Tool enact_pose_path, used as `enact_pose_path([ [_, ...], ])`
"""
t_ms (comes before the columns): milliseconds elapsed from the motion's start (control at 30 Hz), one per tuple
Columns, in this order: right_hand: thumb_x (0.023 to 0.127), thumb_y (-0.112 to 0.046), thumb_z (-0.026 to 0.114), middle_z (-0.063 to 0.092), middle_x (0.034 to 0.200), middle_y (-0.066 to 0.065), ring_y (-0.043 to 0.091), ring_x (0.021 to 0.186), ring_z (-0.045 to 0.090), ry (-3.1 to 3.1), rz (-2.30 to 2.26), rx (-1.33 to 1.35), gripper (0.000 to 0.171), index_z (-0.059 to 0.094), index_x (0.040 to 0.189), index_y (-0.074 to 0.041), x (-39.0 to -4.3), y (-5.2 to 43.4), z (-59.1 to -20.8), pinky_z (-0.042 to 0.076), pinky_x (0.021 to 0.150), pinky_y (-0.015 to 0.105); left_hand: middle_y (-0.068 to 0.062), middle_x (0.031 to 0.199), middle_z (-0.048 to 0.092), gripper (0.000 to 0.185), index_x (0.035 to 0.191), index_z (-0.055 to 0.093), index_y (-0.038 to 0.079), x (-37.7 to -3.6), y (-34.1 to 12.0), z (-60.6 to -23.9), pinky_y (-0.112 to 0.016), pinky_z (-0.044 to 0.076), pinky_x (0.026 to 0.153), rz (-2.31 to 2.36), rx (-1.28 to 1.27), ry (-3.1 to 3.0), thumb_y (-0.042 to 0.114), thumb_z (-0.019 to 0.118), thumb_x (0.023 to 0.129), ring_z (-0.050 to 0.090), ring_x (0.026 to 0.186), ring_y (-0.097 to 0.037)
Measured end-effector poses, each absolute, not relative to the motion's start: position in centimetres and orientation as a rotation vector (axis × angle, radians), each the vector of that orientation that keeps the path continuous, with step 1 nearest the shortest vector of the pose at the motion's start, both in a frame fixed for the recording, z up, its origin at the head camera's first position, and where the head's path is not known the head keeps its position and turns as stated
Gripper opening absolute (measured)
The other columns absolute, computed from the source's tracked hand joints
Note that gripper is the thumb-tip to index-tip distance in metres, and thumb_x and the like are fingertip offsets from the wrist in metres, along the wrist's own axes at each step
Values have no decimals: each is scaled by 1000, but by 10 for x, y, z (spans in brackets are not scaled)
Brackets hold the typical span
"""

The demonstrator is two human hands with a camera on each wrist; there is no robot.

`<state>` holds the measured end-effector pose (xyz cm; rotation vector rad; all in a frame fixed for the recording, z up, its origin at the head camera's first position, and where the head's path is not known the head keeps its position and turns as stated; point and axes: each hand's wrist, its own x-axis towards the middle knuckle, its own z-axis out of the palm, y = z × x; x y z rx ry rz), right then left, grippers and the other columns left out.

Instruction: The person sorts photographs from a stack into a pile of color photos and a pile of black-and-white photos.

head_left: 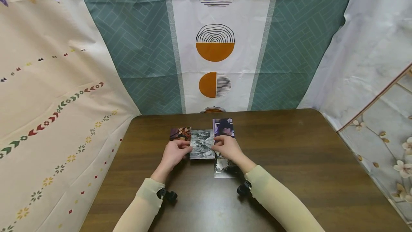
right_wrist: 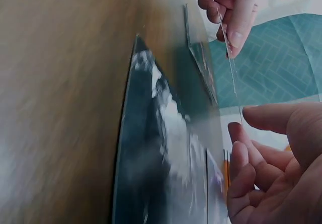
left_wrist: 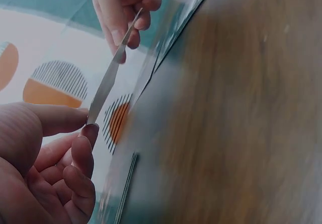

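A black-and-white photo print [head_left: 202, 144] is held up off the table by its two side edges. My left hand [head_left: 175, 152] pinches its left edge between thumb and fingers, and my right hand [head_left: 227, 146] pinches the right edge. Seen from the left wrist, the print [left_wrist: 106, 85] is nearly edge-on between both hands. Beneath and around it lie other prints: a brownish one [head_left: 180, 134] behind the left hand, a purple-toned one [head_left: 224, 127] behind the right hand, and a black-and-white one [head_left: 222, 169] under the right wrist, partly covered by that arm.
The brown wooden table [head_left: 289, 174] stretches out on both sides of the prints. A patterned cloth [head_left: 214, 46] hangs along the back edge. Pale printed cloths hang at left [head_left: 64, 117] and right [head_left: 370, 81]. Each wrist wears a small black camera.
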<state>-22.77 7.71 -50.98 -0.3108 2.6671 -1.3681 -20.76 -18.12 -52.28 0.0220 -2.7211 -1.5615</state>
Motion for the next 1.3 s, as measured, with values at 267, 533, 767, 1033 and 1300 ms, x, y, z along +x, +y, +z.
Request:
enact_pose_path([
  [267, 92, -21, 84, 80, 92, -1, 16, 87, 74, 2672, -1373, -292, 45, 74, 132, -3, -219, 105, -512, 57, 79, 40, -2, 91, 79, 25, 114, 83, 6, -204, -157, -526, -31, 49, 56, -1572, -28, -2763, 21, 84, 93, 65, 60, -17],
  [533, 92, -20, 84, 78, 86, -2, 12, 79, 69, 2672, -1323, -278, 46, 73, 132, -1, -213, 125, -514, 51, 72, 34, -2, 88, 78, 23, 112, 83, 5, -199, -140, -531, -30, 51, 56, -1580, -98, -2795, 19, 84, 93, 65, 60, -14],
  [767, 91, -20, 85, 76, 84, -3, 13, 73, 67, 2678, -1255, -270, 47, 73, 132, 0, -205, 141, -515, 51, 68, 34, -1, 87, 79, 24, 111, 83, 4, -194, -128, -535, -30, 52, 56, -1581, -194, -2834, 19, 84, 93, 67, 59, -13],
  [1033, 92, -21, 85, 75, 82, -5, 12, 68, 65, 2697, -1181, -261, 47, 73, 132, 0, -196, 154, -520, 52, 67, 35, 2, 81, 76, 23, 109, 83, 4, -189, -116, -538, -29, 50, 55, -1572, -258, -2873, 19, 84, 92, 63, 58, -10],
  [1300, 92, -19, 85, 72, 78, -6, 13, 61, 61, 2679, -1181, -250, 52, 69, 137, 2, -190, 160, -522, 48, 60, 32, 2, 81, 76, 25, 111, 83, 3, -185, -109, -535, -29, 51, 55, -1526, -301, -2915, 19, 84, 91, 62, 57, -10],
])
